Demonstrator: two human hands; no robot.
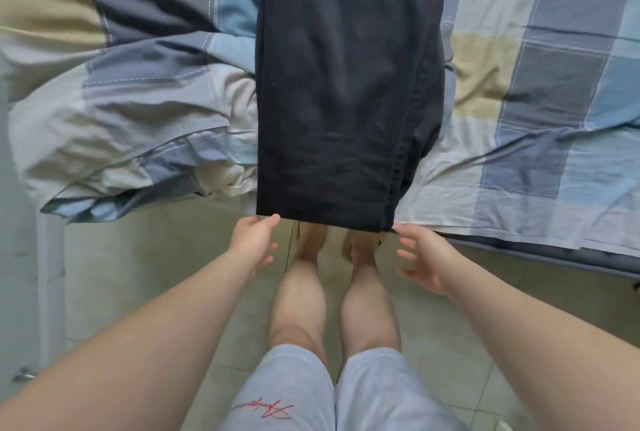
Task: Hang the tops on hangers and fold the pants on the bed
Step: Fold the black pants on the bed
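Checked bedsheet [540, 160] bearing black pants [346, 84] lengthwise, hem at near edge. Left hand [254, 240] touches one hem corner, fingers relaxed; right hand [427, 257], fingers spread, hovers beside. Pinch both corners evenly before folding.

Light: soft, even, moderately bright; no glare.
Shadows: faint, in the quilt [121, 112] folds.
Sharpness: slightly soft throughout; black pants [346, 84] show little detail.
Edges: wide-angle bowing.
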